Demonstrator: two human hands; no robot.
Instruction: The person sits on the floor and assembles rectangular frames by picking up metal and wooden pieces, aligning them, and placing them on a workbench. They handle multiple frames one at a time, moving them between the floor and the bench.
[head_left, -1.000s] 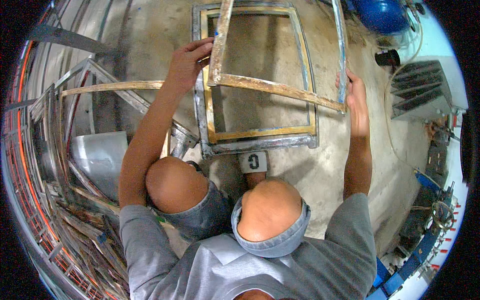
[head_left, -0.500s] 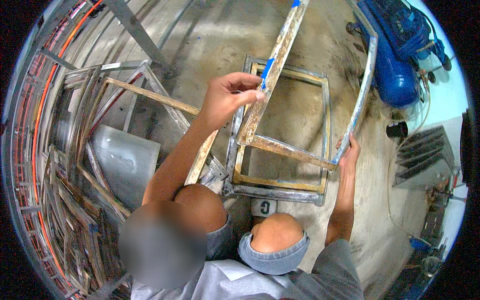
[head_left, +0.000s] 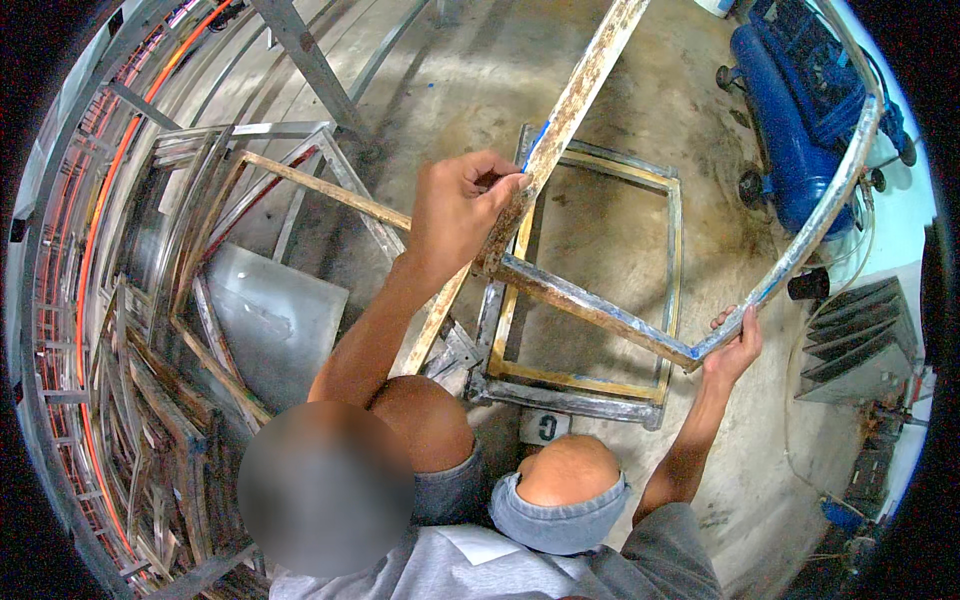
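Observation:
My right hand (head_left: 735, 345) grips a worn metal frame (head_left: 600, 308) near its lower right corner, its fingers wrapped round the bar. The frame, mottled brown and white with blue traces, is held up and tilted. At its left bar, my left hand (head_left: 455, 215) is closed in a pinch against the edge where a strip of blue tape (head_left: 542, 134) runs. Whether the fingertips hold the tape or the bar is hard to make out. Below lies another rectangular frame (head_left: 570, 399), grey outside with a yellowish inner border.
To the left, several metal frames (head_left: 280, 130) lean around a grey sheet panel (head_left: 275, 305), with a stack of old strips (head_left: 165, 400) nearer me. A blue air compressor (head_left: 790, 140) stands at the far right. Close by are a black cup-shaped container (head_left: 808, 284) and dark ridged panels (head_left: 860, 335).
The held frame has turned, its right side swinging out to the right with my right hand. My left fingers have drawn together at the taped edge. The whole view has shifted slightly.

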